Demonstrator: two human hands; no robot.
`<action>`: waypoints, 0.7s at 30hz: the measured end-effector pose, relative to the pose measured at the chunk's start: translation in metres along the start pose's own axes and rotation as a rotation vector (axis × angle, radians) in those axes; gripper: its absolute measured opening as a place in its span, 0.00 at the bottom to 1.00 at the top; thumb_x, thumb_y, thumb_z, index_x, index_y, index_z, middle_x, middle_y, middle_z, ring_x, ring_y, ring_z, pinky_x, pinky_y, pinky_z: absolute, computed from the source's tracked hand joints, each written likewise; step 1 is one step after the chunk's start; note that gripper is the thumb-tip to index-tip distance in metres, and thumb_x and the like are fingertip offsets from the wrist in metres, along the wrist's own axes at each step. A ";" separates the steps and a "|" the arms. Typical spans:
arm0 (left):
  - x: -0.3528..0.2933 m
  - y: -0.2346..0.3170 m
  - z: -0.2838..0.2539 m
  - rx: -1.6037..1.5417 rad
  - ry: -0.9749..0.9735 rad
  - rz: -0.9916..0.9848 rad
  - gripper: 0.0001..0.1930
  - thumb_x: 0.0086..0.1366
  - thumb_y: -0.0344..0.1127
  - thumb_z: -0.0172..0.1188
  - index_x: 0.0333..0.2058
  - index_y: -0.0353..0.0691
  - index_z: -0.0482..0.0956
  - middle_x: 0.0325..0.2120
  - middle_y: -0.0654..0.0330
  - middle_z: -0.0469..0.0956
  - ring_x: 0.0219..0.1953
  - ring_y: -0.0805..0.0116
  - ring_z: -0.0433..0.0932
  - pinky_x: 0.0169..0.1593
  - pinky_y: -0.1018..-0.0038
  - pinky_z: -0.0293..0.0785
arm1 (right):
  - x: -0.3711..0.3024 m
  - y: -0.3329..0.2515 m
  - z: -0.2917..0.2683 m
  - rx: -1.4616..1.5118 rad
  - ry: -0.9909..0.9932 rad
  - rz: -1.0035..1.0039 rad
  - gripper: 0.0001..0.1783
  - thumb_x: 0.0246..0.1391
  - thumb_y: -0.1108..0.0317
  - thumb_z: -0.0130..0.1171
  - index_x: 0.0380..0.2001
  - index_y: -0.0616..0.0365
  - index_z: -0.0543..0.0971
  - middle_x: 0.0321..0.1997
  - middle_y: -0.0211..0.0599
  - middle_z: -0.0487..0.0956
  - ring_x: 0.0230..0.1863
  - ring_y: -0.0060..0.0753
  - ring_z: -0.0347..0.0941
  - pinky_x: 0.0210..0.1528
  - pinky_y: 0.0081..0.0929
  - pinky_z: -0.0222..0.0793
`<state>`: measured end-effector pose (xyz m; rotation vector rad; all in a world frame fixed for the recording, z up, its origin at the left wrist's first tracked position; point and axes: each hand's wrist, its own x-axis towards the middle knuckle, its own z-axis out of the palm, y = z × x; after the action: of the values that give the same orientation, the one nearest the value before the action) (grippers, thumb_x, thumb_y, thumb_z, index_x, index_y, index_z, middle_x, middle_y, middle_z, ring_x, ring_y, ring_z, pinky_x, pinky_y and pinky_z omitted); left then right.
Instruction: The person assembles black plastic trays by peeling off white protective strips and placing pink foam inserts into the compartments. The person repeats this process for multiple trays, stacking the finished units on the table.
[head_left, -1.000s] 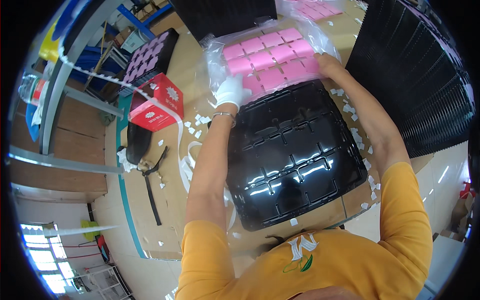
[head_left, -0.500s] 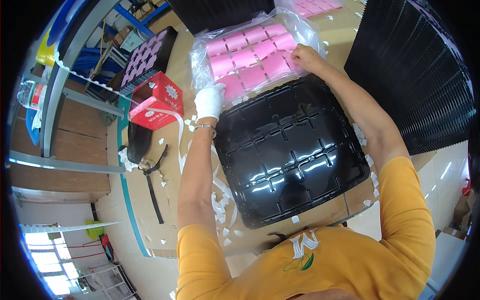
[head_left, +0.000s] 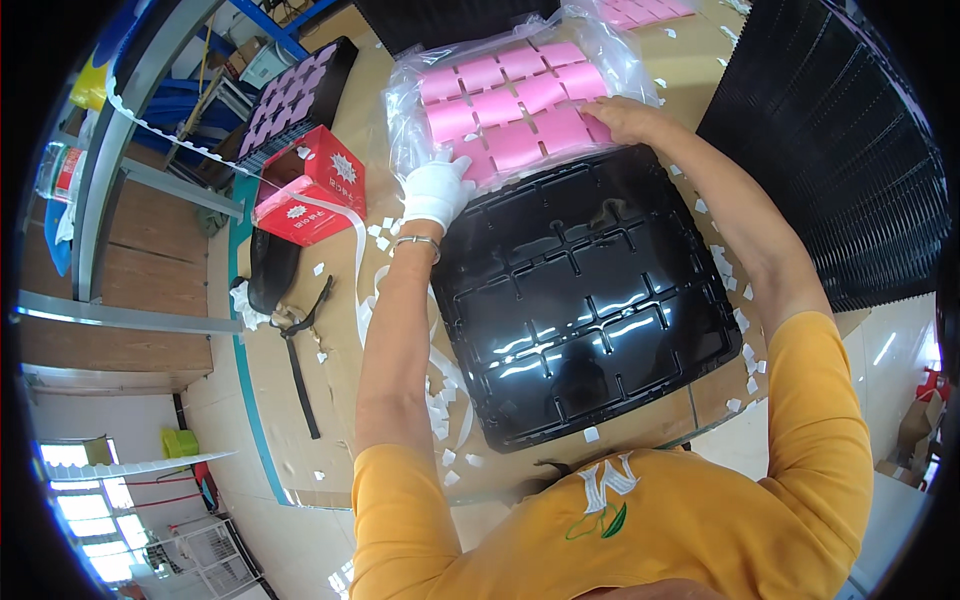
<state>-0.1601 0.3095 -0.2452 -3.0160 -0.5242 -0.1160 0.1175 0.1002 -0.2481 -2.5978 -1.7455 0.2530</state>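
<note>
Pink sheets cut into joined panels (head_left: 520,95) lie in a clear plastic bag (head_left: 400,120) at the far middle of the table. My left hand (head_left: 437,192), in a white glove, rests at their near left corner with its fingers apart. My bare right hand (head_left: 630,122) has its fingertips closed on the right edge of the nearest pink row. Just in front, a black plastic tray (head_left: 560,350) with raised cross-shaped ridges lies flat, its far edge close to both hands.
Left of the tray stands a red cardboard box (head_left: 335,200); a black strap (head_left: 303,385) lies nearer. Tall stacked black trays (head_left: 830,170) stand at the right, and a black stack topped with pink (head_left: 295,110) at the far left. White scraps (head_left: 440,410) litter the cardboard-covered table.
My right hand has shifted slightly nearer along the sheet's right edge and flattened. The gloved left hand has moved a little right and nearer, its fingers spreading at the corner.
</note>
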 end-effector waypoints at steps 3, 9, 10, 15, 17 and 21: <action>0.003 -0.002 0.001 0.025 -0.064 -0.055 0.16 0.60 0.43 0.58 0.47 0.52 0.81 0.50 0.54 0.77 0.47 0.52 0.78 0.52 0.62 0.74 | -0.002 0.005 0.002 0.046 0.088 0.004 0.26 0.46 0.79 0.55 0.53 0.54 0.72 0.48 0.53 0.77 0.49 0.56 0.74 0.53 0.41 0.69; 0.003 -0.007 0.005 -0.349 0.189 -0.226 0.10 0.57 0.40 0.58 0.36 0.50 0.85 0.36 0.54 0.82 0.41 0.54 0.80 0.47 0.61 0.76 | -0.005 0.028 0.007 0.224 0.300 -0.105 0.09 0.52 0.71 0.54 0.36 0.58 0.79 0.40 0.48 0.81 0.43 0.55 0.77 0.45 0.42 0.71; 0.003 -0.009 0.004 -0.374 0.207 -0.233 0.11 0.57 0.41 0.59 0.37 0.50 0.85 0.36 0.53 0.82 0.41 0.53 0.81 0.47 0.62 0.76 | -0.006 0.027 0.004 0.260 0.320 -0.093 0.08 0.53 0.69 0.55 0.35 0.57 0.80 0.40 0.48 0.81 0.42 0.54 0.77 0.44 0.42 0.71; 0.018 -0.021 -0.017 -0.564 0.143 -0.369 0.12 0.54 0.40 0.62 0.37 0.50 0.86 0.34 0.53 0.83 0.37 0.54 0.82 0.45 0.64 0.76 | -0.001 0.022 -0.012 0.436 0.505 0.007 0.10 0.54 0.66 0.55 0.38 0.56 0.79 0.38 0.47 0.80 0.41 0.50 0.77 0.45 0.40 0.71; 0.023 -0.020 -0.027 -0.698 0.145 -0.391 0.13 0.56 0.34 0.60 0.40 0.46 0.84 0.32 0.52 0.83 0.36 0.57 0.83 0.43 0.67 0.77 | 0.002 0.018 -0.021 0.477 0.531 0.067 0.12 0.54 0.68 0.55 0.42 0.56 0.78 0.38 0.47 0.80 0.41 0.50 0.76 0.46 0.38 0.71; 0.032 -0.024 -0.032 -0.877 0.213 -0.396 0.15 0.56 0.29 0.57 0.43 0.41 0.83 0.34 0.51 0.83 0.38 0.60 0.83 0.43 0.70 0.77 | 0.009 0.012 -0.031 0.553 0.556 0.079 0.21 0.51 0.75 0.54 0.50 0.57 0.73 0.42 0.48 0.78 0.45 0.50 0.75 0.48 0.37 0.70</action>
<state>-0.1405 0.3393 -0.2093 -3.5525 -1.3330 -0.8953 0.1360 0.1069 -0.2194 -2.0690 -1.1785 -0.0002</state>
